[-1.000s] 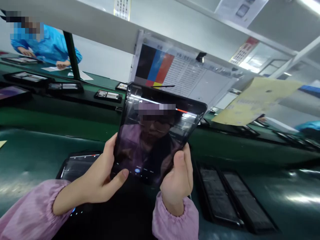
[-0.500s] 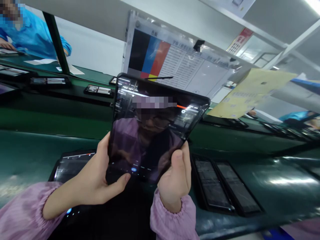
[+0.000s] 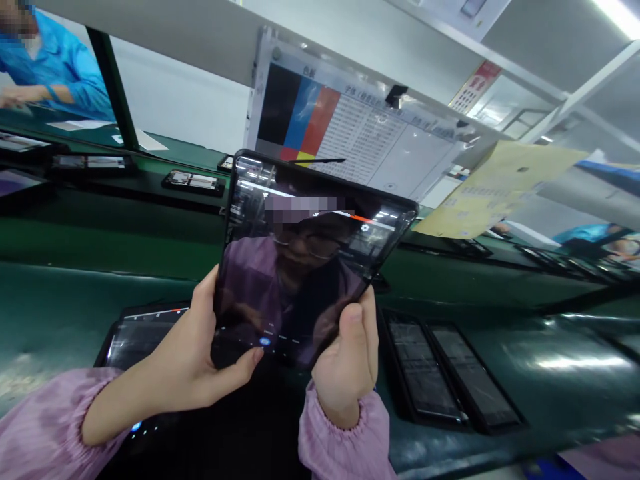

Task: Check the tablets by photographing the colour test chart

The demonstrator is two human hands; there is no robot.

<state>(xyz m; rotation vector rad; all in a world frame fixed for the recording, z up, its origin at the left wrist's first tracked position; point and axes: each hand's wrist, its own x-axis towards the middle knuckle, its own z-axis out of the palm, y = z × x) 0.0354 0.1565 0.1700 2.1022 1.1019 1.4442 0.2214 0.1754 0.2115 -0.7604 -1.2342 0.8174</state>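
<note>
Tilted up in front of me is a black tablet (image 3: 300, 293), its dark screen showing a small row of icons low down and a gear at the upper right. My left hand (image 3: 195, 360) grips its lower left edge, thumb by the bottom of the screen. On the lower right edge, my right hand (image 3: 347, 353) is closed round the frame, thumb upward. The fingers behind the tablet are hidden. A second lit device (image 3: 145, 340) lies on the bench under my left forearm, partly covered by it.
Two dark phone-like devices (image 3: 425, 367) lie side by side on the green bench (image 3: 565, 393) to the right. Several devices (image 3: 193, 180) rest on the line beyond. A colour chart (image 3: 350, 120) and a yellow sheet (image 3: 500, 190) hang ahead. A person in blue (image 3: 75, 60) sits far left.
The tablet stays in both hands, shifted only slightly. At the far left, the person in blue has drawn an arm back to the left.
</note>
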